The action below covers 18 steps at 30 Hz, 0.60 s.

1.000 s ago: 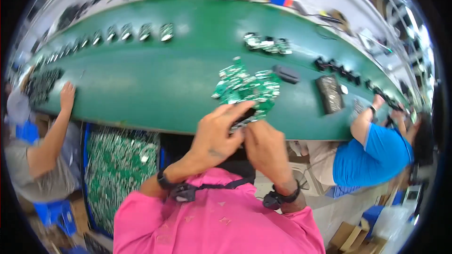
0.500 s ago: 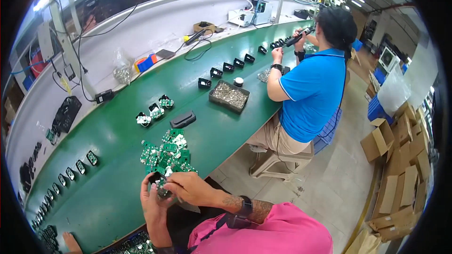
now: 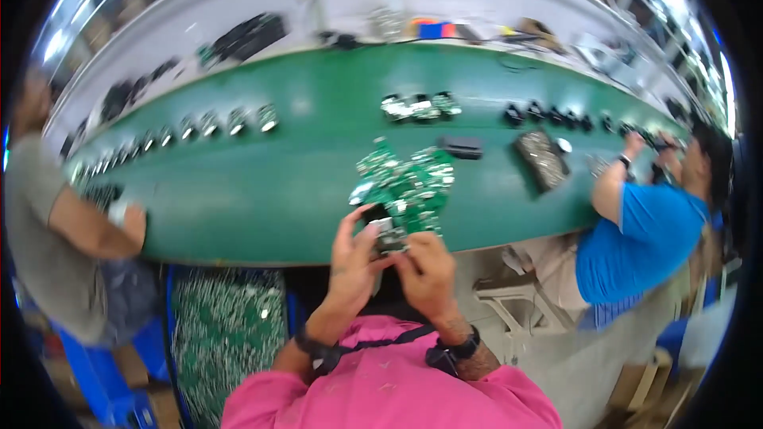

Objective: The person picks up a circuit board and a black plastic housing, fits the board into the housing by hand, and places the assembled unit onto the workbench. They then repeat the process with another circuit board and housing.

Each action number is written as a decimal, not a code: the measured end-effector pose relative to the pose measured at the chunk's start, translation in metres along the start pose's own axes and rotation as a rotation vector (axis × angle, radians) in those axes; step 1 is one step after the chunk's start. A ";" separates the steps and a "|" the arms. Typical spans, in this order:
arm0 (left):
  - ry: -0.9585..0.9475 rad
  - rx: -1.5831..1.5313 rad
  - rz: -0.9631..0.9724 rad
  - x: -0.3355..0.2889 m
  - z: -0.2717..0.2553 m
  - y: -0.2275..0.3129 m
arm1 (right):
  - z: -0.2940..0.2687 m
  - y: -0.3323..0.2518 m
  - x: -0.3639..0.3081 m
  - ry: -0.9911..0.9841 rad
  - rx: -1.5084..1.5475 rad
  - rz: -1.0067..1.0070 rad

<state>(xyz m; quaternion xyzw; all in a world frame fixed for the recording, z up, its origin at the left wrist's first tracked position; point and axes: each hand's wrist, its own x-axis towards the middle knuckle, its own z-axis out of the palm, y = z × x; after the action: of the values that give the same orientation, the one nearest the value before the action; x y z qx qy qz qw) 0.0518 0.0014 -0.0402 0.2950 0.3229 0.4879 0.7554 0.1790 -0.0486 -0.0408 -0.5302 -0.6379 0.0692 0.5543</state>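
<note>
Close in front of me, my left hand (image 3: 352, 260) is wrapped round a small black plastic housing (image 3: 373, 216), thumb along its side. A circuit board (image 3: 387, 236) with bright parts sits at the housing's opening; blur hides how far in it is. My right hand (image 3: 429, 272) pinches at the board's lower right edge, fingertips close together. Just beyond both hands lies a heap of green circuit boards (image 3: 412, 179) on the green bench (image 3: 238, 218).
Three housings with boards (image 3: 420, 107) stand behind the heap, beside a dark case (image 3: 462, 147). Filled housings (image 3: 209, 124) line the left. A tray (image 3: 526, 165) of small metal parts lies right. A blue-rimmed bin (image 3: 291, 314) holds boards below. People sit left (image 3: 52, 218) and right (image 3: 640, 242).
My view has swung left, bringing the person at left and the bin of boards into sight. Both hands still hold the housing and board; my right hand has shifted to the board's lower right edge.
</note>
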 end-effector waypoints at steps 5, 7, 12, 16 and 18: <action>-0.076 0.186 0.015 -0.009 -0.010 0.011 | -0.003 0.004 0.002 -0.071 0.481 0.464; -0.165 0.404 0.213 -0.009 -0.019 0.012 | -0.007 -0.008 0.012 -0.111 0.569 0.620; -0.368 0.382 0.066 -0.016 -0.017 0.024 | -0.025 -0.015 0.023 -0.301 0.323 0.537; -0.242 0.618 0.366 -0.015 -0.018 0.015 | -0.032 -0.031 0.027 -0.447 0.137 0.370; -0.235 0.671 0.443 -0.016 -0.019 0.010 | -0.031 -0.034 0.029 -0.414 0.086 0.345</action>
<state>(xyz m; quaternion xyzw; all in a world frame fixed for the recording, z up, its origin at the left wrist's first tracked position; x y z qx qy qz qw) 0.0265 -0.0070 -0.0410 0.6409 0.3043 0.4693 0.5258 0.1880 -0.0573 0.0123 -0.5814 -0.6344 0.2967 0.4141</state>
